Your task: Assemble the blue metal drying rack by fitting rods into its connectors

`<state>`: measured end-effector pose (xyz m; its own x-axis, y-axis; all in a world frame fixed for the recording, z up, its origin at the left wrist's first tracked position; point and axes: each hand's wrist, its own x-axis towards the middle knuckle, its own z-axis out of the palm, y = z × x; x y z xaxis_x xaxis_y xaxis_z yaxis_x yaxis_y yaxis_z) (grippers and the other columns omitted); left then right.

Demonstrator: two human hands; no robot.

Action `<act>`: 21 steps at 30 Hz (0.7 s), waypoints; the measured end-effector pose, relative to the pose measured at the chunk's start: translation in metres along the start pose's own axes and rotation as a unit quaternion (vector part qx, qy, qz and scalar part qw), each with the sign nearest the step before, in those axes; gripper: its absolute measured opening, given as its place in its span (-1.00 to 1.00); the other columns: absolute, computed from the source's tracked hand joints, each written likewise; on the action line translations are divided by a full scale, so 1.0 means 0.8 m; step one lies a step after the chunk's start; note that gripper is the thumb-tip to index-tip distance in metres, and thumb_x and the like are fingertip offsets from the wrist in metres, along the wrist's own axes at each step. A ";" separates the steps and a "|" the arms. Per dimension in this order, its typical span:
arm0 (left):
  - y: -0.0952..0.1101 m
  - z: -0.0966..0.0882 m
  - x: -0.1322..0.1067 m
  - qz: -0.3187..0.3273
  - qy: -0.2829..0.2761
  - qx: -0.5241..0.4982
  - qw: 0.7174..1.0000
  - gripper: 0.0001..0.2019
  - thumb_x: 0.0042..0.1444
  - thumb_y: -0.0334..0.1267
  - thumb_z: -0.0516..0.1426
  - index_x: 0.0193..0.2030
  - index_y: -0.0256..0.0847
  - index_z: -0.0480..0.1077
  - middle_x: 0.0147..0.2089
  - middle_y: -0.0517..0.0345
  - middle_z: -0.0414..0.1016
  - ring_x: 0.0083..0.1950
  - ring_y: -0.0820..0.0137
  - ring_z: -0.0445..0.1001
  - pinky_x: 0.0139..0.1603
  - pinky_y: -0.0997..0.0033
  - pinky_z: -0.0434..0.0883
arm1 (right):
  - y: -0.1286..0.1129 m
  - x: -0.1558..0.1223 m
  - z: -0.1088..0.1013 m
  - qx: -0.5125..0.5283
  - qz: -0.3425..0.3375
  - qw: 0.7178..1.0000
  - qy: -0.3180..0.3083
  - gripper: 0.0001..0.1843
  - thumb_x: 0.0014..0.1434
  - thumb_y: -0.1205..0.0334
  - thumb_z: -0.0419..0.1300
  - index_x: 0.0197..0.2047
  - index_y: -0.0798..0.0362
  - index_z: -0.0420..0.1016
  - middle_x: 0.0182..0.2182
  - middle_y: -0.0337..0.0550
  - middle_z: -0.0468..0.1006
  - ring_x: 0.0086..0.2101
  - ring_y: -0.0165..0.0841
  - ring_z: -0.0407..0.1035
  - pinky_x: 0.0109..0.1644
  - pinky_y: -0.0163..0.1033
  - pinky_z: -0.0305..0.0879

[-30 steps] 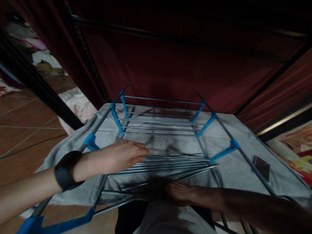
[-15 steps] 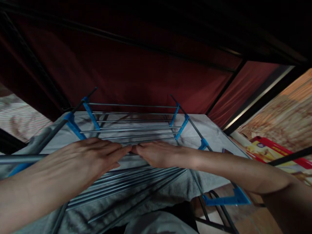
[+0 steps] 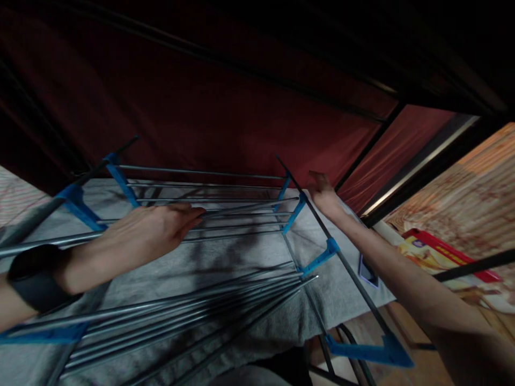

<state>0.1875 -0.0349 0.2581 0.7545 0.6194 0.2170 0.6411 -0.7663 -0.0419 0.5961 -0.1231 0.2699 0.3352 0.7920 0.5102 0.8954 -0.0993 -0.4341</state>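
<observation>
My left hand (image 3: 155, 228) is closed around a grey metal tube (image 3: 249, 206) that lies across the rack; its far end is close to a blue plastic bracket (image 3: 295, 214) on the right side. A dark band (image 3: 38, 279) circles the left wrist. My right hand (image 3: 322, 193), slightly blurred, is just beyond the rack's right upright (image 3: 317, 217), fingers apart and holding nothing. The rack is made of grey tubes and blue brackets, with several crossbars fitted at the far end. Loose metal tubes (image 3: 193, 305) lie in a bundle across its near part.
Grey cloth (image 3: 241, 257) lies under the rack. A phone (image 3: 368, 272) rests at the right edge. Beyond stand dark red fabric (image 3: 225, 118) and black bars. A red and yellow package (image 3: 442, 252) lies at the right, and another blue bracket (image 3: 370, 351) is near the front.
My right hand has left the tube near my left hand and moved right, past the upright. The held tube now reaches toward the right bracket. The view has shifted slightly.
</observation>
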 end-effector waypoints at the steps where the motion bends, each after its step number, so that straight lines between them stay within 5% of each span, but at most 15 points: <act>1: 0.001 0.004 0.006 0.008 -0.006 0.000 1.000 -0.57 0.36 -0.13 -0.12 0.18 0.13 0.48 0.07 0.33 0.62 -0.18 0.30 0.62 -0.23 0.39 0.43 | 0.025 0.006 -0.001 0.028 0.070 0.997 0.003 -0.60 0.32 0.18 0.04 0.13 0.12 0.46 0.16 0.14 0.48 0.15 -0.12 0.37 0.28 -0.03 0.25; 4: -0.003 0.008 0.017 0.019 -0.018 -0.004 1.000 -0.54 0.38 -0.12 -0.15 0.22 0.08 0.46 0.10 0.31 0.61 -0.16 0.29 0.62 -0.20 0.37 0.44 | 0.077 0.006 0.008 0.155 0.218 0.963 -0.036 -0.68 0.22 0.15 0.08 -0.04 0.08 0.50 -0.03 0.06 0.60 -0.02 -0.19 0.48 0.15 -0.09 0.37; 8: -0.014 0.008 0.021 0.025 -0.026 -0.016 0.999 -0.53 0.37 -0.10 -0.14 0.25 0.05 0.44 0.13 0.33 0.59 -0.13 0.31 0.61 -0.15 0.39 0.44 | 0.091 -0.010 0.029 0.308 0.269 0.907 -0.101 -0.66 0.14 0.04 0.13 -0.08 0.04 0.49 -0.18 -0.08 0.61 -0.17 -0.30 0.50 -0.03 -0.23 0.44; 14: -0.015 0.012 0.022 0.023 -0.043 -0.020 0.999 -0.53 0.36 -0.10 -0.14 0.24 0.03 0.46 0.18 0.33 0.57 -0.08 0.35 0.60 -0.10 0.43 0.44 | 0.083 -0.010 0.044 0.290 0.225 0.921 -0.130 -0.75 0.06 0.03 0.15 -0.33 0.03 0.46 -0.40 -0.17 0.53 -0.32 -0.34 0.43 -0.16 -0.29 0.40; 21: -0.019 0.011 0.024 0.015 -0.052 -0.048 0.997 -0.55 0.39 -0.15 -0.11 0.25 -0.04 0.46 0.17 0.25 0.58 -0.04 0.38 0.59 -0.01 0.44 0.43 | 0.079 -0.011 0.044 0.263 0.227 0.930 -0.121 -0.70 0.07 0.07 0.15 -0.22 0.08 0.53 -0.30 -0.13 0.59 -0.27 -0.33 0.46 -0.12 -0.27 0.43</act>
<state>0.1934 -0.0103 0.2544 0.7864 0.6071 0.1138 0.6059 -0.7940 0.0486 0.6391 -0.1146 0.2119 0.5103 0.8594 0.0315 0.3888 -0.1979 -0.8998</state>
